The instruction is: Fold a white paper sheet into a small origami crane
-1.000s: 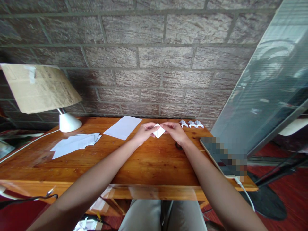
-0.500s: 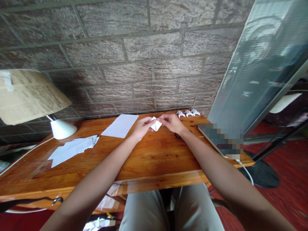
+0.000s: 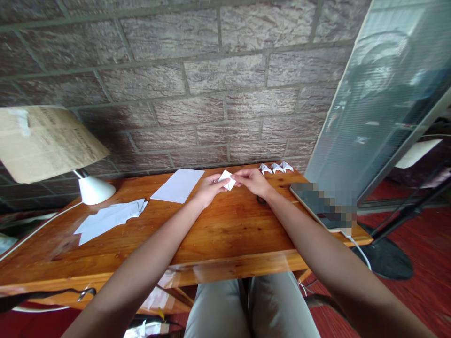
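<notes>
A small folded white paper piece (image 3: 226,180) is pinched between both of my hands just above the wooden table (image 3: 225,234). My left hand (image 3: 209,189) grips its left side and my right hand (image 3: 252,181) grips its right side. Three finished folded paper shapes (image 3: 276,167) stand in a row at the table's far right corner, beyond my right hand. A flat white sheet (image 3: 178,185) lies on the table left of my left hand.
Several loose white sheets (image 3: 109,218) lie at the left. A white lamp base (image 3: 92,190) with a paper shade (image 3: 45,141) stands at the back left. A tablet (image 3: 326,209) with a cable rests at the right edge. A brick wall stands behind.
The folded paper has turned and lifted slightly between my fingers, now looking narrower. The camera view has shifted; both hands stay on the paper.
</notes>
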`<state>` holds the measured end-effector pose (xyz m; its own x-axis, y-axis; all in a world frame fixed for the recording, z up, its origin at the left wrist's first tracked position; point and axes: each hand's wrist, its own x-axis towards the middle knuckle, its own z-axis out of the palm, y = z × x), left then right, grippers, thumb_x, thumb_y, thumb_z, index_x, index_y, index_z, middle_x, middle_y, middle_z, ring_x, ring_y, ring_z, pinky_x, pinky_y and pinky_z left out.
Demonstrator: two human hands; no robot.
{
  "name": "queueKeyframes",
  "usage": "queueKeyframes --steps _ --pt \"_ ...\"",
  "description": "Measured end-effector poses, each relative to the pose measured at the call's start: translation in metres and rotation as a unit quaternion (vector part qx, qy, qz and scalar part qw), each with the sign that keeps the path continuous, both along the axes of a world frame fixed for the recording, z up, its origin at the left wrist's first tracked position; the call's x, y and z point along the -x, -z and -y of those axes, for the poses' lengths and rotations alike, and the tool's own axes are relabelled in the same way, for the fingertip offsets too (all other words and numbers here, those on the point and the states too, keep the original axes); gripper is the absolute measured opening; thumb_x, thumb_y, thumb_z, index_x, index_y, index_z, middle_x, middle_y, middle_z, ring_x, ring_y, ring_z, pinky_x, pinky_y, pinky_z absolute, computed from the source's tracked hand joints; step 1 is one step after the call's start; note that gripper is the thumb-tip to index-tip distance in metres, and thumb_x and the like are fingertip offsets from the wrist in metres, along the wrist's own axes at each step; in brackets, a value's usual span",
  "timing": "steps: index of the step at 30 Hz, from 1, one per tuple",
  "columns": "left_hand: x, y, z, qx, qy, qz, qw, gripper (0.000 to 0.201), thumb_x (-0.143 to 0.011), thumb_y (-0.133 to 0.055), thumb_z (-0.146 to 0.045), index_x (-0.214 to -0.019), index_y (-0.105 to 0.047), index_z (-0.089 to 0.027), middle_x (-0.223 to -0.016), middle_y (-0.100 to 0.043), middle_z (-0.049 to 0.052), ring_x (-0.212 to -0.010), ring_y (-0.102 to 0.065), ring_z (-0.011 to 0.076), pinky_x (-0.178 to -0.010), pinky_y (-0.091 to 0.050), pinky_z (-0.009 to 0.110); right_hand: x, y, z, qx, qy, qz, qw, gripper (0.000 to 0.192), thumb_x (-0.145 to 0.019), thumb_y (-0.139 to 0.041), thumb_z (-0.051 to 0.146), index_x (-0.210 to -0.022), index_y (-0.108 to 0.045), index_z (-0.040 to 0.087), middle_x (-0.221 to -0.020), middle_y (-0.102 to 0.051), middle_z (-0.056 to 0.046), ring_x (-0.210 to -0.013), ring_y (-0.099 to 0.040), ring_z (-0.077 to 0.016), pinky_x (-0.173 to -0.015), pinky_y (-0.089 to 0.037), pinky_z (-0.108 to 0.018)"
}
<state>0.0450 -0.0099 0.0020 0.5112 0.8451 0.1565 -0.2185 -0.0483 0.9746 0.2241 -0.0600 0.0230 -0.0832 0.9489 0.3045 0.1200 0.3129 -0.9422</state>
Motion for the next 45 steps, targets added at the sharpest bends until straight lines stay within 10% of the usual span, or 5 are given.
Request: queueKeyframes --steps 22,29,34,45 --pt "-0.002 -0.004 0.005 -0.002 -0.042 0.013 0.999 0.042 -0.06 -0.085 -0.041 -0.091 -0.071 -0.016 -0.082 -0.069 0.003 -0.073 -0.061 0.0114 -0.058 -0.042 0.019 -0.001 0.011 -0.007 -0.005 -0.032 0.028 0.999 0.038 -0.071 -0.074 0.052 -0.071 -0.067 0.015 -0.067 -0.069 -0.002 -0.062 -0.062 -0.0125 -0.066 -0.05 -0.027" --pt "0.001 -0.005 0.0 0.009 -0.061 0.02 0.998 0.043 -0.059 -0.084 -0.047 -0.087 -0.073 -0.016 -0.079 -0.069 0.004 -0.068 -0.058 0.0107 -0.054 -0.039 0.019 -0.003 0.006 0.0 -0.102 -0.064 0.005 0.993 0.057 -0.068 -0.08 0.03 -0.119 -0.055 0.025 -0.118 -0.068 -0.005 -0.083 -0.069 -0.0141 -0.077 -0.055 -0.029" --pt "0.003 -0.005 0.0 0.016 -0.052 0.014 0.998 0.043 -0.059 -0.084 -0.047 -0.087 -0.074 -0.016 -0.08 -0.069 0.004 -0.07 -0.059 0.0109 -0.056 -0.041 0.019 -0.005 0.004 0.001 -0.072 -0.07 0.062 0.993 0.039 -0.073 -0.076 0.035 -0.107 -0.067 0.017 -0.087 -0.075 -0.005 -0.08 -0.071 -0.0186 -0.08 -0.055 -0.033" --pt "0.003 -0.006 0.004 0.006 -0.04 -0.006 0.999 0.039 -0.062 -0.082 -0.043 -0.09 -0.074 -0.016 -0.081 -0.07 0.005 -0.071 -0.06 0.0125 -0.058 -0.042 0.021 -0.003 -0.004 0.004 -0.04 -0.038 0.051 0.997 0.036 -0.07 -0.078 0.046 -0.091 -0.078 0.018 -0.083 -0.077 -0.003 -0.069 -0.065 -0.0146 -0.072 -0.051 -0.029"
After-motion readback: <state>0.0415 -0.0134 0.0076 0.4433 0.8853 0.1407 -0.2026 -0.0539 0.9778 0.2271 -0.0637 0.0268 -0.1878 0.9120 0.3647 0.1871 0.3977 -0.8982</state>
